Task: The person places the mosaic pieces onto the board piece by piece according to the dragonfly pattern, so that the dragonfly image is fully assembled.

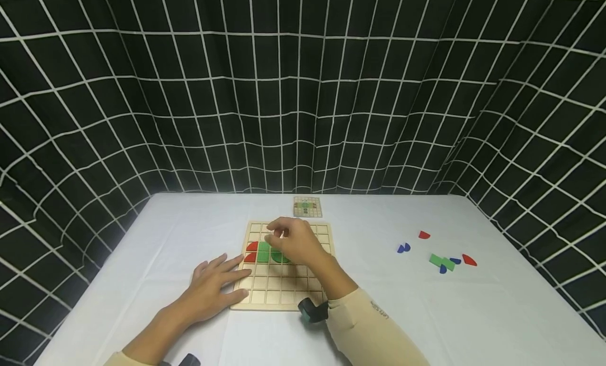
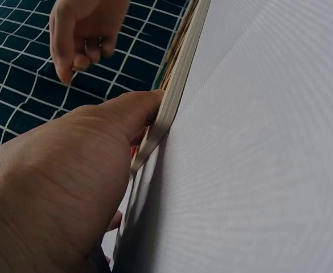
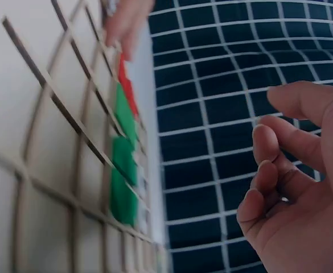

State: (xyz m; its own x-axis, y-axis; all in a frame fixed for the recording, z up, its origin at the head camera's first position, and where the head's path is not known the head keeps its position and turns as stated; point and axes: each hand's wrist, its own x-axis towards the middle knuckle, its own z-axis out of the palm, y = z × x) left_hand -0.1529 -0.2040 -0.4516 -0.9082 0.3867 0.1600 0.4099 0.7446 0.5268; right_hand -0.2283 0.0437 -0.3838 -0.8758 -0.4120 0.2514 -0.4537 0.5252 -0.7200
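Note:
A wooden grid board (image 1: 287, 297) lies on the white-covered table. On its left half sit red curved pieces (image 1: 251, 257), with green square pieces (image 1: 263, 253) beside them and green rounded pieces (image 1: 278, 257) to their right. My left hand (image 1: 213, 286) rests at the board's left edge, fingers spread, with fingertips and thumb on the rim. Above the green pieces hovers my right hand (image 1: 298, 242); in the right wrist view its fingers (image 3: 266, 142) are loosely bent with nothing between them, apart from the board. The forearm and hand cover part of the board's right side.
A small card with a printed grid pattern (image 1: 307, 208) lies behind the board. To the right are scattered green pieces (image 1: 442, 262), several small blue pieces (image 1: 401, 248) and red curved pieces (image 1: 469, 260). A black grid-lined curtain (image 1: 303, 103) surrounds the table's far side.

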